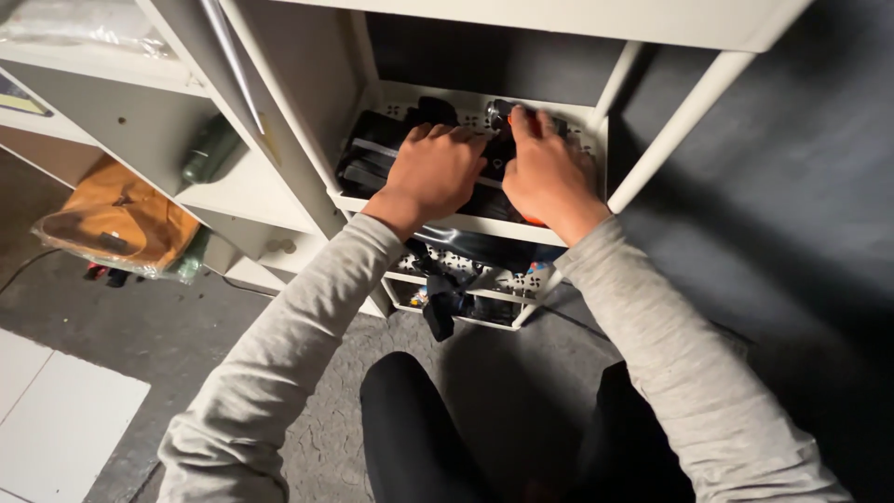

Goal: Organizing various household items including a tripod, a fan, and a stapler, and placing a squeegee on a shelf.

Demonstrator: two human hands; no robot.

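Both my hands reach into the top basket of a white wire rack. My left hand lies palm down on black gear packed in the basket, fingers curled over a black item. My right hand presses on more black items, its fingertips on a dark cylindrical object at the back. A bit of orange shows under the right wrist. What the fingers actually grip is hidden.
Lower baskets hold black straps and gear. A white shelf unit at the left carries a dark green bottle. An orange-brown bag in plastic lies beneath. My dark-trousered knees are on grey floor.
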